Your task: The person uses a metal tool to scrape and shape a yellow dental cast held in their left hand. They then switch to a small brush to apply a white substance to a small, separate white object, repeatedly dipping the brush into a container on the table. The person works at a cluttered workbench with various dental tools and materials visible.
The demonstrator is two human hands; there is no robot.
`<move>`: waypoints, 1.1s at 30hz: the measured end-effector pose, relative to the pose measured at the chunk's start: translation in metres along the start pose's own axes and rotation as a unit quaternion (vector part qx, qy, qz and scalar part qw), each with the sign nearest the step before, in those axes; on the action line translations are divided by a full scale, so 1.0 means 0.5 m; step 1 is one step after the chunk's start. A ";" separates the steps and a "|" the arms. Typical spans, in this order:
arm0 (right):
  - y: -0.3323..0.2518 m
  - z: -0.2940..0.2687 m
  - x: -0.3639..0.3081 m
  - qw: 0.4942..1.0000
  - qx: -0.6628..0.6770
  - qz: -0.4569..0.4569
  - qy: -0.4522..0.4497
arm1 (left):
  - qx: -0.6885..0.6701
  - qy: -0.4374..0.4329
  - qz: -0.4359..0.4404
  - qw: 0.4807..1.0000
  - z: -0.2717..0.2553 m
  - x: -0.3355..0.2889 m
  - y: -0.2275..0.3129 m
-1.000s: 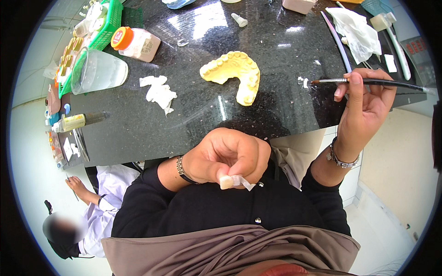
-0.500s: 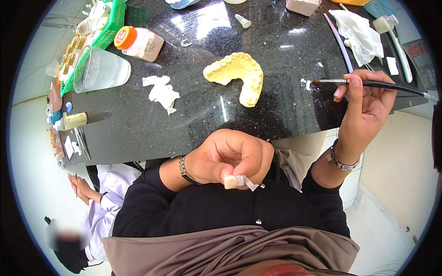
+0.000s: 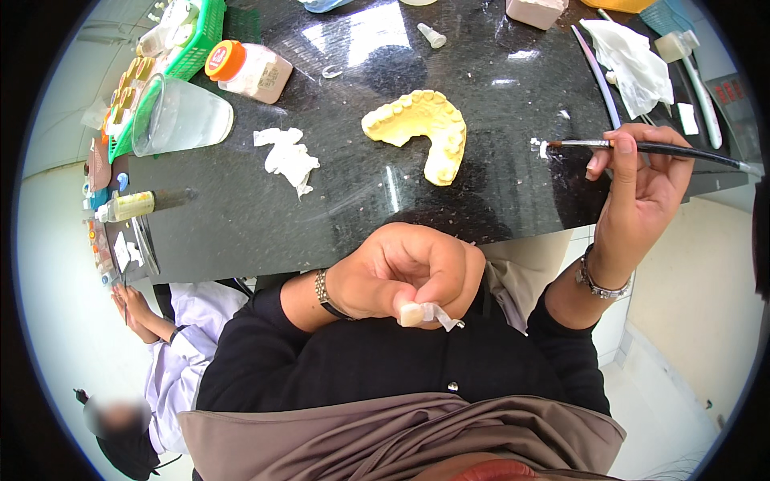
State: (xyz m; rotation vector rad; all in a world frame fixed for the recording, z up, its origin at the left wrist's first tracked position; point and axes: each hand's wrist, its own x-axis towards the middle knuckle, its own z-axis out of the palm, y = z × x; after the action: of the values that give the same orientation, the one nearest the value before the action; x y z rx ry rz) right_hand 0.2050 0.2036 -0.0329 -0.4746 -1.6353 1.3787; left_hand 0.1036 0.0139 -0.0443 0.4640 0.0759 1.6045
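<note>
Thumb and curled fingers of my left hand (image 3: 421,272) pinch a small translucent strip (image 3: 437,314) in front of my chest, below the table edge. A pale cream patch shows at the thumb tip; whether it is the nail or a small piece is unclear. My right hand (image 3: 642,168) holds a slim brush (image 3: 674,149) with a black handle, almost level. Its bristles touch a small dab of white paste (image 3: 538,146) on the dark tabletop. Between the hands, farther back, lies a yellow dental cast (image 3: 451,136), horseshoe-shaped with teeth along its ridge.
On the left are crumpled white tissue (image 3: 290,163), a clear cup of liquid (image 3: 188,119), an orange-lidded jar (image 3: 257,74) and a green basket (image 3: 210,36). At right lie a lilac stick (image 3: 595,76) and white tissue (image 3: 634,68). Another person (image 3: 196,337) sits at left.
The whole view has shifted slightly, so the table things sit a little farther right. Both hands keep their holds, and the brush tip stays at the white paste.
</note>
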 end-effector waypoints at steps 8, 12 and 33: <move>-0.001 -0.005 -0.002 1.000 0.002 -0.008 0.003 | 0.015 -0.001 -0.002 1.000 0.000 -0.003 0.001; -0.006 -0.005 -0.008 0.994 0.084 -0.064 0.031 | 0.029 0.023 -0.013 0.999 0.010 -0.004 0.005; -0.103 0.081 -0.052 0.909 0.362 0.060 -0.199 | 0.007 0.050 -0.044 0.998 0.019 -0.004 0.002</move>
State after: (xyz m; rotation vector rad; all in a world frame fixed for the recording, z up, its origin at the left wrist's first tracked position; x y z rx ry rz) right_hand 0.1979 0.1454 0.0061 0.1630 -1.2625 2.1406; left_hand 0.1058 0.0096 -0.0359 0.3862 0.1818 1.5417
